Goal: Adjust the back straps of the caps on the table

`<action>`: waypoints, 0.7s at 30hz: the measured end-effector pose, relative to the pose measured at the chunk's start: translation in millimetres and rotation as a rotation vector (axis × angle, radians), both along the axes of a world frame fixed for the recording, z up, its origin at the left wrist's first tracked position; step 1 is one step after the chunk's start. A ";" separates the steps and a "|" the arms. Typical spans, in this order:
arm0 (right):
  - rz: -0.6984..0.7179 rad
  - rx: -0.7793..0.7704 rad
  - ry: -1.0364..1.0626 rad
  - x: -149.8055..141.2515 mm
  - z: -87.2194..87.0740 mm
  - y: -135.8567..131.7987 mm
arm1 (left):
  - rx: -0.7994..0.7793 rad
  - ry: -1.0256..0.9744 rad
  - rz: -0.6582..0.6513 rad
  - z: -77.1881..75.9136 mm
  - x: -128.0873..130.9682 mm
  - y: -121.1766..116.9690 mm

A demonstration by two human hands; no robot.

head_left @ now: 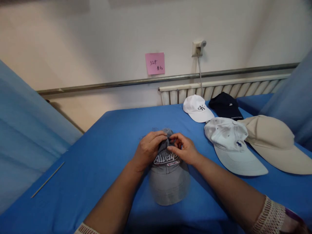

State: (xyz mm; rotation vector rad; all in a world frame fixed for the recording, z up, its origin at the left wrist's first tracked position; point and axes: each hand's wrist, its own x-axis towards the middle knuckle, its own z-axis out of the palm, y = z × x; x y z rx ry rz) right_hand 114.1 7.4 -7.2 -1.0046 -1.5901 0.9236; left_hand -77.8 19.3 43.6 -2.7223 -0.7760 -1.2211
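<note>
A grey baseball cap (pixel 169 187) with white "Always" lettering lies in front of me, its brim pointing toward me. Both hands are at its crown. My left hand (pixel 149 146) is closed on the crown from the left, fingers bent over the fabric near the top. From the right, my right hand (pixel 184 149) pinches the crown with thumb and fingers curled. The cloth between the fingertips looks gathered; the back of the cap is mostly hidden behind the hands.
To the right lie a white cap (pixel 195 112), a black cap (pixel 223 104), a pale cap (pixel 226 130) and a beige cap (pixel 270 133). A thin stick (pixel 48 179) rests at the left on the blue-covered table (pixel 97 156). Blue curtains (pixel 24 136) hang at both sides.
</note>
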 end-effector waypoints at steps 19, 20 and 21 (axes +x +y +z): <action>0.062 -0.180 0.463 -3.1 -15.3 15.1 | -0.654 -0.057 0.004 -13.1 -0.5 9.4; 0.051 -0.178 0.450 -2.8 -16.1 15.5 | -0.647 -0.056 0.022 -13.7 0.7 9.0; 0.037 -0.174 0.434 -2.2 -16.7 16.0 | -0.619 -0.063 0.054 -14.0 1.0 9.0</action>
